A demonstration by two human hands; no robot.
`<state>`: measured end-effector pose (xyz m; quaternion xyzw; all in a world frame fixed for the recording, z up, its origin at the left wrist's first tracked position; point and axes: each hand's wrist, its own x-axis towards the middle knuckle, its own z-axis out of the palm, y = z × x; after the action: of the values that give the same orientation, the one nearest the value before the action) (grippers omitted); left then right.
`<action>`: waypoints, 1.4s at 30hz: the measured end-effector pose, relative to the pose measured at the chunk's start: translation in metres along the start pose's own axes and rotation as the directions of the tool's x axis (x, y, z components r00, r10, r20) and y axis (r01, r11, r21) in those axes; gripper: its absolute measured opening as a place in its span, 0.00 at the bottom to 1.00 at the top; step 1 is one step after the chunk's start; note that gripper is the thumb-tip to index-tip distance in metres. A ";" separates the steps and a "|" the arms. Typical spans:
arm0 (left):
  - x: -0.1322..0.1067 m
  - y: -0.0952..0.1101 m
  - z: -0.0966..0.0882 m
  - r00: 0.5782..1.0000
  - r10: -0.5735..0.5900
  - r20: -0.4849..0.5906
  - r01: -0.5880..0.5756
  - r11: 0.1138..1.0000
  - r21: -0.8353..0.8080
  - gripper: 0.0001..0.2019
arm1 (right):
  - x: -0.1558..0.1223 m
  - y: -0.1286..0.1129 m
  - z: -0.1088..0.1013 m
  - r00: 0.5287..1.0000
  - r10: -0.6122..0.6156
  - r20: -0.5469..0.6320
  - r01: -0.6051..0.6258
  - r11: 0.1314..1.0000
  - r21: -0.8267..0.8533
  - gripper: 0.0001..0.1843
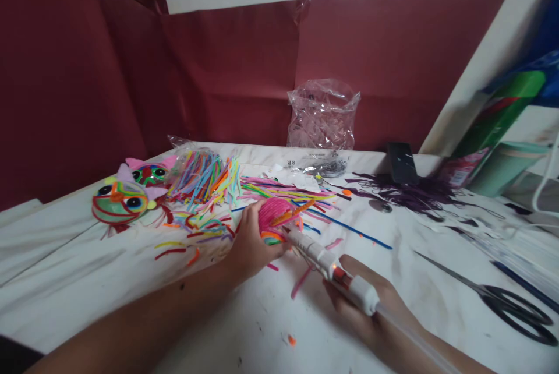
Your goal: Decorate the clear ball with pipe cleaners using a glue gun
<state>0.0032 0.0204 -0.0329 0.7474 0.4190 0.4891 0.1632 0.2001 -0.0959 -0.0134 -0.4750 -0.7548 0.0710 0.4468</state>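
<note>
In the middle of the table, my left hand (pixel 255 240) is closed round a rounded craft piece (pixel 275 214) covered in pink pipe cleaners, with orange and green strips along its lower edge. My right hand (pixel 362 298) grips a white hot glue gun (pixel 321 257) by its body; a small orange light glows on its side. The gun's nozzle points at the craft piece and meets or nearly meets it; I cannot tell which. An orange pipe cleaner (pixel 301 209) slants across the piece's right side. My left hand's fingertips are partly hidden behind it.
Finished-looking fish-like faces (pixel 120 202) stand at left beside a bag of pipe cleaners (pixel 205 176). Loose pipe cleaners (pixel 283 187) lie behind my hands. Scissors (pixel 502 301) rest at right. A phone (pixel 402 163), purple strands (pixel 419 193) and a green cup (pixel 502 170) stand farther back.
</note>
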 end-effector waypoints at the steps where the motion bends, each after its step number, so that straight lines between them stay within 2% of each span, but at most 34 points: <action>1: 0.000 0.000 0.000 1.000 0.001 -0.001 -0.001 1.000 -0.001 0.42 | 0.001 0.000 -0.001 1.000 -0.005 0.009 0.006 1.000 -0.005 0.11; 9: 0.001 -0.001 0.000 0.999 0.006 0.034 -0.008 0.999 0.045 0.43 | 0.002 -0.006 0.001 0.997 -0.061 0.039 0.062 0.997 -0.047 0.10; 15: 0.001 0.002 -0.001 1.000 -0.021 0.005 0.021 1.000 0.013 0.42 | 0.000 0.001 -0.001 0.998 -0.025 0.062 0.027 0.999 -0.028 0.10; 20: 0.001 0.002 -0.002 0.999 -0.029 0.016 0.028 0.999 0.020 0.42 | 0.000 0.002 0.007 0.999 -0.031 -0.040 0.030 0.999 -0.029 0.12; 23: 0.001 0.001 -0.002 0.999 -0.033 0.032 0.032 0.999 0.035 0.42 | 0.001 -0.001 0.006 0.999 -0.054 -0.009 0.054 0.998 -0.036 0.12; 29: 0.001 0.001 -0.001 1.000 -0.006 0.018 0.006 1.000 0.027 0.43 | 0.001 -0.001 -0.003 0.997 -0.019 0.080 0.024 0.998 -0.063 0.11; 37: -0.001 -0.001 0.000 1.000 0.018 0.017 -0.019 0.998 0.053 0.42 | 0.000 -0.003 0.007 0.996 -0.091 0.018 0.091 0.995 -0.045 0.10; 42: 0.000 0.000 0.000 1.000 -0.002 0.028 0.001 0.999 0.053 0.42 | 0.000 -0.003 0.003 0.996 -0.091 0.004 0.091 0.991 -0.093 0.11</action>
<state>0.0027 0.0205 -0.0329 0.7580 0.4299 0.4671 0.1499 0.1955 -0.0963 -0.0136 -0.4605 -0.7781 0.0149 0.4271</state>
